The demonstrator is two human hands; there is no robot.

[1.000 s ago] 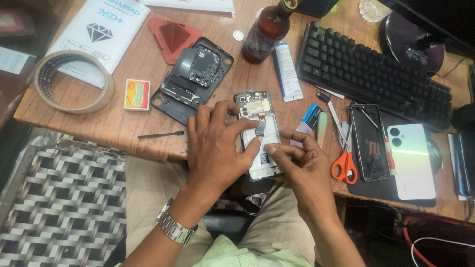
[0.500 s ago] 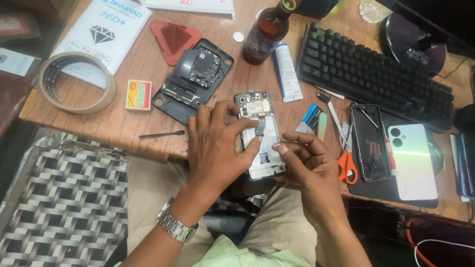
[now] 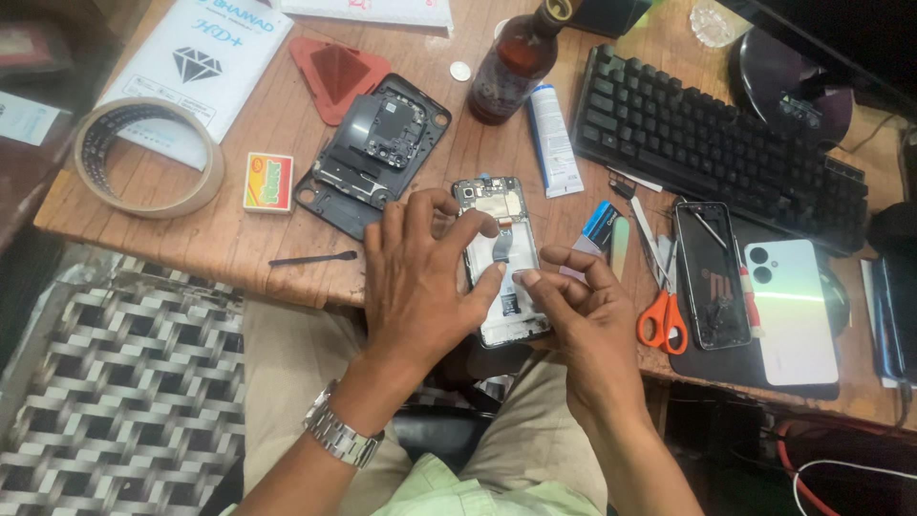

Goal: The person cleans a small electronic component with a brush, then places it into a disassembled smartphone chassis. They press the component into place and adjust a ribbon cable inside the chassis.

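Two hands work over one opened phone [image 3: 503, 260] in the head view, which is the only view I have. It lies face down at the near edge of the wooden table [image 3: 258, 229], its back cover off and its board and battery exposed.

My left hand [image 3: 415, 287] rests across the left side of the opened phone, fingers spread and slightly curled, fingertips touching its frame and inner surface. It grips nothing; it pins the unit to the table. My right hand [image 3: 587, 311] sits at the right edge, thumb and forefinger drawn close together over the lower middle of the body. Whether a small part is pinched between them I cannot tell; the tips are too small to read.

To do this step well, I judge:
1. Keep the left hand flat, so the phone cannot slide off the near edge.
2. Press only on frame and battery, not on the flex strip running down the centre.
3. Work the right fingertips slowly; the parts here will bend or tear easily.

Far left of the hands lie the removed black back frame [image 3: 374, 153] and a thin black spudger [image 3: 312, 258]. Right of them lie orange-handled scissors [image 3: 661, 320], a dark phone screen [image 3: 712, 275] and a pale green phone [image 3: 791, 311]. A black keyboard [image 3: 721, 143] and a brown bottle [image 3: 511, 67] stand further off.
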